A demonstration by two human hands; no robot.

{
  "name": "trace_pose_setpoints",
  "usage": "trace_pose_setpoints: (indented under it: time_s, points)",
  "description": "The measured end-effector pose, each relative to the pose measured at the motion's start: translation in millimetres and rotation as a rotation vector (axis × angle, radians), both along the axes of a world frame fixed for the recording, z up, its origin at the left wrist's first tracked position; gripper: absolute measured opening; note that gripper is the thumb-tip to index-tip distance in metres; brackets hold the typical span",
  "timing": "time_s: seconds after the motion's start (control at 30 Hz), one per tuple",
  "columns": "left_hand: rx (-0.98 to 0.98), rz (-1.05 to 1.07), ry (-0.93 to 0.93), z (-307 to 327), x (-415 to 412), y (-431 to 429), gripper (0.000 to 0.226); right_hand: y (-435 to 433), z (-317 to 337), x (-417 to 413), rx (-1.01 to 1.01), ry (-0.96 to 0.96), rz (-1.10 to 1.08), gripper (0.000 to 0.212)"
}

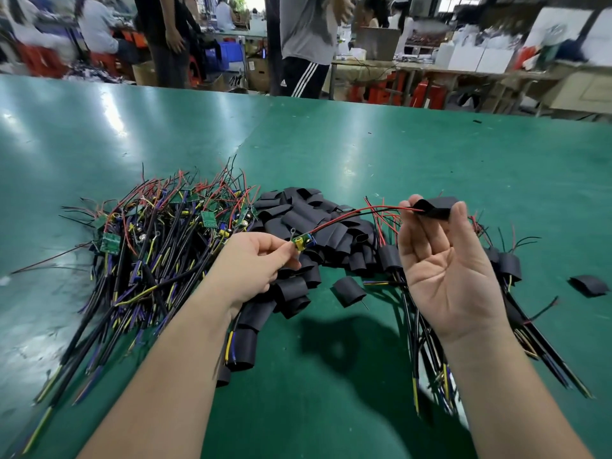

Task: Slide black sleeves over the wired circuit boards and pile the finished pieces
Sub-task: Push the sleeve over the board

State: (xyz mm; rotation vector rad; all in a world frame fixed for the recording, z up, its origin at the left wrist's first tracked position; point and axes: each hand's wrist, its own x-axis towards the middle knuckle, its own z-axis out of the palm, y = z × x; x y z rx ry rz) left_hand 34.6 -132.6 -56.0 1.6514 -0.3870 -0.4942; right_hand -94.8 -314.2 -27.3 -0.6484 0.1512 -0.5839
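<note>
Item in work: we pinch one wired circuit board (300, 243) in the fingertips of our left hand (251, 263). Our right hand (447, 260), palm up, pinches a black sleeve (437, 207) at the tips, and the board's red and black wires (357, 213) reach to its mouth. Stock: unsleeved boards (149, 233) heaped left of the left hand, loose sleeves (298, 210) between our hands, finished pieces (506, 266) beneath and beyond the right hand.
</note>
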Motion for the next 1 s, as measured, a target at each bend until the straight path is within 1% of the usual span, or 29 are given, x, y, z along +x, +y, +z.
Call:
trace_pose_setpoints:
  time_s: [0.1, 0.2, 0.27, 0.4, 0.53, 0.6, 0.73, 0.83, 0.9, 1.0]
  points:
    - [-0.003, -0.005, 0.025, 0.4, -1.0, -0.4, 0.020, 0.0, -4.0, 0.9, -0.101, -0.023, -0.055, 0.024]
    - [-0.023, -0.035, 0.047, 3.2, -3.8, -1.2, 0.019, 1.2, -5.9, 4.6, -0.184, 0.057, -0.179, 0.020]
    - [-0.043, -0.077, 0.041, 5.9, -7.6, -2.3, 0.018, 2.8, -7.5, 6.8, -0.203, 0.133, -0.211, 0.022]
    - [-0.066, -0.186, -0.033, 9.9, -19.1, -6.5, 0.016, 11.5, -14.2, 11.1, -0.223, 0.216, -0.074, 0.026]
    - [-0.086, -0.259, -0.026, 10.8, -26.9, -9.8, 0.015, 20.2, -16.9, 12.5, -0.271, 0.214, 0.063, 0.023]
    - [-0.113, -0.276, -0.008, 12.0, -28.6, -10.2, 0.016, 20.6, -15.7, 11.9, -0.278, 0.224, 0.094, 0.021]
    - [-0.188, -0.283, 0.025, 14.3, -31.7, -9.7, 0.023, 19.7, -13.6, 9.1, -0.277, 0.236, 0.089, 0.019]
    - [-0.154, -0.251, 0.008, 12.7, -31.0, -10.9, 0.023, 21.0, -12.8, 8.6, -0.318, 0.266, 0.051, 0.025]
    - [-0.124, -0.221, -0.007, 10.9, -29.5, -11.7, 0.021, 22.0, -12.5, 8.1, -0.373, 0.272, 0.022, 0.028]
    - [-0.131, -0.182, -0.026, 9.6, -29.9, -13.1, 0.020, 25.8, -13.1, 7.6, -0.510, 0.306, 0.010, 0.033]
